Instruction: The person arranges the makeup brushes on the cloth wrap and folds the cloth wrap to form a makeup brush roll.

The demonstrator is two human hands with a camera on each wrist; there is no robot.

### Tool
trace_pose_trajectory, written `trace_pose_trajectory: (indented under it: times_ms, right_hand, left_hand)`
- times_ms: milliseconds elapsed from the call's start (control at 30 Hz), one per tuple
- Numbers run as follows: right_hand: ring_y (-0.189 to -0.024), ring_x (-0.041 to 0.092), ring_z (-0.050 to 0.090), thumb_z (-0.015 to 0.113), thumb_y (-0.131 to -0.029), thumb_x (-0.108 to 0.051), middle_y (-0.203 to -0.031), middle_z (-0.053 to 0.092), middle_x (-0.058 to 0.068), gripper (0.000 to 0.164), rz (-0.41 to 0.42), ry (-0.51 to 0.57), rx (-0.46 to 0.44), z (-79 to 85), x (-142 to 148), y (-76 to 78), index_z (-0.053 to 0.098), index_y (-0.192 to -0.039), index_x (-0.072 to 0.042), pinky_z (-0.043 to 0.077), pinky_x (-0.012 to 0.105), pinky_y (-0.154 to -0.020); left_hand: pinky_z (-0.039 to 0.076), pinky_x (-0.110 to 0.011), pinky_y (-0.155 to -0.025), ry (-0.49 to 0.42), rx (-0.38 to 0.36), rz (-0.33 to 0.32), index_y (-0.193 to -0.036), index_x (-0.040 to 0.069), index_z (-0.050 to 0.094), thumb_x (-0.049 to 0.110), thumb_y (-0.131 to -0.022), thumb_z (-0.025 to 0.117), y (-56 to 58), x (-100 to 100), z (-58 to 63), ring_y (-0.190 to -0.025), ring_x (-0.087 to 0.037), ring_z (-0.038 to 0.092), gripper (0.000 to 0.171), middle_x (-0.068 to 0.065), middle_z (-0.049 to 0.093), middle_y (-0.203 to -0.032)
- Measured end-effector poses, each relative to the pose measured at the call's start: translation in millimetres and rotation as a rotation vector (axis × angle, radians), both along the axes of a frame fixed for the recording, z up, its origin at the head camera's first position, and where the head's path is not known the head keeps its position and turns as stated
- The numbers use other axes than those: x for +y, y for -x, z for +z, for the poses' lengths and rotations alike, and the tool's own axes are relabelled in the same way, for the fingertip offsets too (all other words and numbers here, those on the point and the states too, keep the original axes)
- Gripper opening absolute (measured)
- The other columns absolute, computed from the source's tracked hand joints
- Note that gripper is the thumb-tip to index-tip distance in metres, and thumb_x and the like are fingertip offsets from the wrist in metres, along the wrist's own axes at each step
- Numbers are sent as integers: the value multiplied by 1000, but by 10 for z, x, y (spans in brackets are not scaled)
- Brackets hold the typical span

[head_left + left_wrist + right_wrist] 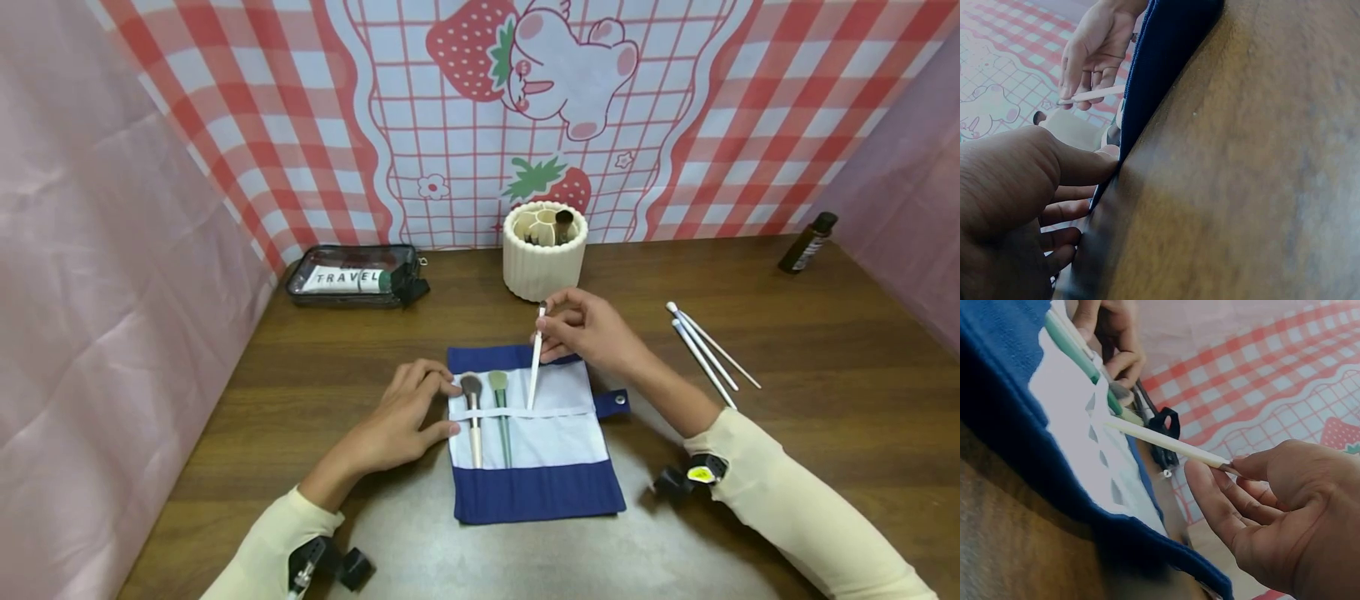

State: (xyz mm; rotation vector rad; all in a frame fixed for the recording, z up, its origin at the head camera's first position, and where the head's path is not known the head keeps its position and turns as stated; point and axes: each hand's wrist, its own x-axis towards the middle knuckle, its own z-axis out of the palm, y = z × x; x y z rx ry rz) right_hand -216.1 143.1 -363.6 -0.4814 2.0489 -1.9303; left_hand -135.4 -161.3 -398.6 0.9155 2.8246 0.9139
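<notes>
A blue and white brush roll [536, 492] lies unfolded on the table. Its white elastic band [562, 412] crosses a makeup brush with a cream handle [476, 446] and a green makeup brush [503, 429]. With thumb and fingertips, my right hand [588, 333] pinches a slim white makeup brush [536, 367] near its dark upper tip. That brush leans upright, its lower end at the band, as the right wrist view also shows for the white brush [1166, 442]. My left hand [405, 412] rests at the roll's left edge, thumb and fingers touching it.
Several slim white brushes [705, 354] lie to the right. Behind the roll stands a cream ribbed holder [543, 271] with brushes inside. A clear travel pouch [352, 279] sits back left, a dark bottle [806, 243] back right. A snap strap [613, 402] sticks out from the roll.
</notes>
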Motion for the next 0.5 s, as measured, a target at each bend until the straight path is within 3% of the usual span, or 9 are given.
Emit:
trace_pose_trajectory:
  times_ms: [200, 500]
  right_hand:
    - [-75, 34, 71, 61, -99, -4, -96, 68, 26, 30, 26, -67, -33, -67, -52, -21, 46, -123, 7, 58, 50, -71]
    - [-71, 38, 71, 63, -98, -5, -94, 69, 24, 39, 84, -159, -45, -101, -91, -61, 45, -131, 9, 58, 47, -67]
  left_hand:
    - [28, -52, -108, -1, -5, 2, -122, 8, 61, 27, -93, 73, -1, 1, 2, -127, -32, 34, 37, -9, 45, -135]
    - [30, -52, -107, -1, 6, 1, -121, 8, 61, 27, -93, 74, -6, 5, 3, -126, -32, 35, 37, -9, 45, -134]
